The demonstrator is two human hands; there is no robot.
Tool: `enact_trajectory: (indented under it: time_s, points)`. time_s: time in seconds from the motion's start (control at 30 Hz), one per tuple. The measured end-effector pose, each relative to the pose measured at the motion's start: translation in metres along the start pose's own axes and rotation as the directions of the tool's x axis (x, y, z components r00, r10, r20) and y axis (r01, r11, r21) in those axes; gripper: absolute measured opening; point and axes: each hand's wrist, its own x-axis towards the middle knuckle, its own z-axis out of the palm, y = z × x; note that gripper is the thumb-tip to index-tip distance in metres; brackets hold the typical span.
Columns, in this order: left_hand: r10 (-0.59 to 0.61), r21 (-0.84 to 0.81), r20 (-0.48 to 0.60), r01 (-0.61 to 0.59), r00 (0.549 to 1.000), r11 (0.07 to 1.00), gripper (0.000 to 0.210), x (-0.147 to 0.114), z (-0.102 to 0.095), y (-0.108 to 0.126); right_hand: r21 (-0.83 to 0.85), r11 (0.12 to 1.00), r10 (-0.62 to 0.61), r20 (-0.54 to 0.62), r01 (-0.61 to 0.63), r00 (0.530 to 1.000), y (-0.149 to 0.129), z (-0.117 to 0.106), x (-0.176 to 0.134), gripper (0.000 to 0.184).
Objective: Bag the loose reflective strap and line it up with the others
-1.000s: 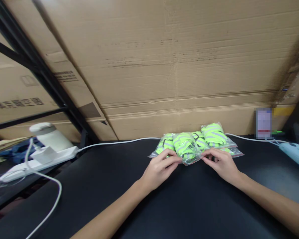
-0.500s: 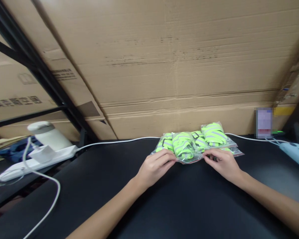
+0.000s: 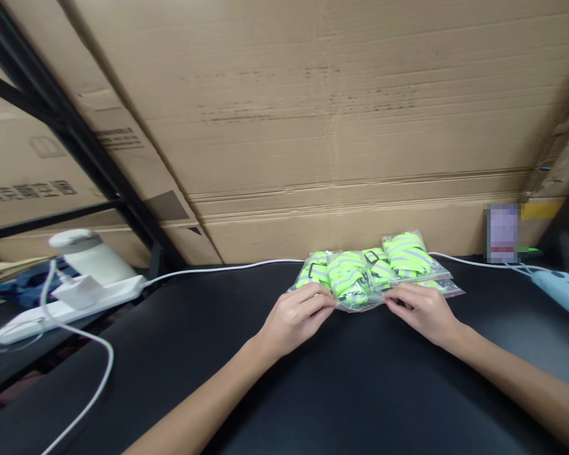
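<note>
Several clear zip bags hold folded neon-yellow reflective straps with grey stripes. They lie together at the back of the black table. The front zip bag (image 3: 349, 278) is pinched along its near edge by both hands. My left hand (image 3: 298, 316) closes finger and thumb on its left corner. At the right corner, my right hand (image 3: 420, 311) pinches the same edge, its other fingers curled. Behind and to the right lies another zip bag (image 3: 410, 256), overlapping others. Black buckles show through the plastic on some straps.
A cardboard wall (image 3: 332, 151) rises behind the black table (image 3: 341, 392). On the left are a white power strip (image 3: 118, 294), a pale bottle (image 3: 92, 253) and a looping white cable (image 3: 105, 373). To the right lies a light blue device (image 3: 562, 294) beside a blurred upright card (image 3: 502, 234).
My right hand has shifted slightly left along the bag's edge, and its fingers have drawn closer together. The left hand and the bags are nearly where they were.
</note>
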Motion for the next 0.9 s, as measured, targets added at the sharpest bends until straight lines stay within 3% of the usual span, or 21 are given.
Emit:
enact_trajectory:
  time_s: [0.33,0.53,0.9]
  points:
    - [0.005,0.058,0.079,-0.01,0.997,0.998,0.015,0.006,-0.011,0.0,-0.205,0.959,-0.195,0.02,0.195,0.981,0.002,-0.009,0.006,0.02]
    - [-0.042,0.114,0.13,0.027,0.991,0.993,0.012,0.001,-0.005,0.002,-0.223,0.962,-0.154,0.024,0.155,0.988,-0.001,-0.006,0.005,0.022]
    - [0.053,0.166,0.072,-0.064,0.996,0.984,0.012,-0.001,0.004,0.008,-0.166,0.98,-0.108,0.002,0.107,0.994,-0.005,-0.004,0.004,0.02]
